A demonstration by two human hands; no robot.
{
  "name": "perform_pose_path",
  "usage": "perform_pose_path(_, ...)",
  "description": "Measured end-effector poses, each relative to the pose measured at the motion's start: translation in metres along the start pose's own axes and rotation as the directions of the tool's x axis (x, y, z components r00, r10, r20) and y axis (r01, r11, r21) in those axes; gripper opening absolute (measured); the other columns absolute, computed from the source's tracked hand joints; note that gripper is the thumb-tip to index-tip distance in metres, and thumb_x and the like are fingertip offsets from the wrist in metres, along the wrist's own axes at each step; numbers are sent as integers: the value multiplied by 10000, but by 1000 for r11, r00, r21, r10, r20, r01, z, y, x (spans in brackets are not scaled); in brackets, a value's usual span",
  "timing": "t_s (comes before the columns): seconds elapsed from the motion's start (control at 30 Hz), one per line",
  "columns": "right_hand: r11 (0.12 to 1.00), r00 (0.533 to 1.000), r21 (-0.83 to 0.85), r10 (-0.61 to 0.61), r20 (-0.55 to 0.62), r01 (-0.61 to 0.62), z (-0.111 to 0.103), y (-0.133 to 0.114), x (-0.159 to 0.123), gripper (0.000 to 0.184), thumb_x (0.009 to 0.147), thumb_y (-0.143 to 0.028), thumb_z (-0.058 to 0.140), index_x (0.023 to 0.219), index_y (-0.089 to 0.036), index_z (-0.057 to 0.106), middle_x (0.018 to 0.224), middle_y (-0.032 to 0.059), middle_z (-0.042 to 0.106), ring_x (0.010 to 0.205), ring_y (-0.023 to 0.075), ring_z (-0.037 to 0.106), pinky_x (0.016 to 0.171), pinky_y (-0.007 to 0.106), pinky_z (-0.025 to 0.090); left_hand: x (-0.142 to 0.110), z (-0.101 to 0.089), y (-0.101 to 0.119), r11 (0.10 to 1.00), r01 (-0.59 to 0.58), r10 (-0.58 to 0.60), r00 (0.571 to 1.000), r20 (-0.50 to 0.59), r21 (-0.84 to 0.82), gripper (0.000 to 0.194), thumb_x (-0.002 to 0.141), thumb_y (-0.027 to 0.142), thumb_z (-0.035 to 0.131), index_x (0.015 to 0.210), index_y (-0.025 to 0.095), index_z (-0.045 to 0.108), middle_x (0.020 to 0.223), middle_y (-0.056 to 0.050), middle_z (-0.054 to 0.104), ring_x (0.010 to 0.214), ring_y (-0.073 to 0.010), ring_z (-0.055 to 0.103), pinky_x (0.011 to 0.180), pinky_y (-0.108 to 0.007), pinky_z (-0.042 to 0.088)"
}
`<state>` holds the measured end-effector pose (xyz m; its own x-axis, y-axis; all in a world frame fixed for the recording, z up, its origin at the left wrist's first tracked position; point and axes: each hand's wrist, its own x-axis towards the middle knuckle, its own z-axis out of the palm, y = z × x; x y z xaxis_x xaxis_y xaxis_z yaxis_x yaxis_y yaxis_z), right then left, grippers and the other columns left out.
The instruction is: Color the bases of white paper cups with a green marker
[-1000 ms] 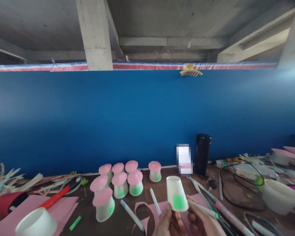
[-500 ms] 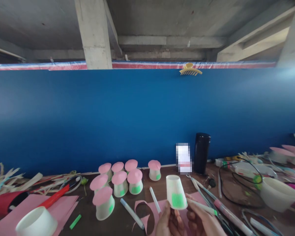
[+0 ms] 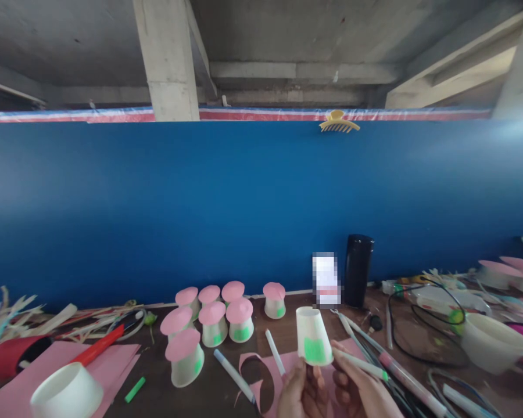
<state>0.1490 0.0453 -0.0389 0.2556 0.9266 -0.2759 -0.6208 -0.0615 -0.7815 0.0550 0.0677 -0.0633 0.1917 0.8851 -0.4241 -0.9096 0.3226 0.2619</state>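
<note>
A white paper cup, turned upside down with a green patch on its side, is held up near the bottom of the view. My left hand grips it by its lower rim. Pinched in my right hand is a green-ended marker, its tip close to the cup's right lower edge. Under both hands lies pink paper with a round cut-out. Left of them rest a blue-capped marker and a white marker. A green marker cap lies farther left.
Several upside-down cups with pink paper discs on top stand at the left centre. A black cylinder stands by the blue partition. At right are cables and a large white cup; at left, another white cup on pink sheets.
The cup in my left hand has risen very slightly and its green patch looks a little changed in outline. My right hand still holds the marker beside it.
</note>
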Motion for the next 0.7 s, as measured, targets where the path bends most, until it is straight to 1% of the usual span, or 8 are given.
perform_pose_path(0.17,998,999,48,43,15,-43,-4,4,5,349,628,-256,774,902,-196,567,528,-62,562,443,68,528,429,164,425,-4,1,1,999,25,-27,999,35,42,70,693,36,675,650,92,667,574,-58,682,539,-125,655,523,-168,535)
perform_pose_path(0.3,998,999,59,36,25,-37,-10,7,10,310,598,-259,780,829,-183,587,560,-46,598,481,80,576,442,160,449,-5,1,1,998,12,-15,998,56,55,75,666,20,691,665,94,674,597,-59,689,560,-138,664,535,-183,542)
perform_pose_path(0.47,996,997,67,54,53,-57,-15,7,15,340,586,-249,782,864,-177,600,603,-36,615,519,99,608,444,167,465,-7,2,1,999,16,-21,996,90,47,76,671,30,694,657,103,677,587,-49,692,550,-132,663,513,-173,542)
perform_pose_path(0.57,996,997,68,55,55,-59,-16,7,16,352,589,-248,781,882,-174,600,603,-36,612,515,101,606,440,169,469,-9,4,2,999,41,-43,996,80,32,93,673,15,687,645,103,674,587,-48,694,546,-126,662,517,-167,541)
perform_pose_path(0.63,997,998,59,42,54,-45,-16,8,16,340,592,-255,778,867,-168,599,598,-33,609,507,103,604,439,174,475,-10,4,3,998,46,-48,996,71,33,92,676,12,683,653,100,674,586,-50,693,548,-126,661,520,-170,540)
perform_pose_path(0.7,999,998,36,4,67,-7,-16,9,16,320,602,-271,771,850,-164,599,606,-27,615,506,106,606,442,177,482,-10,5,4,998,45,-48,997,64,42,76,679,25,687,667,99,674,579,-49,688,551,-125,660,525,-171,537)
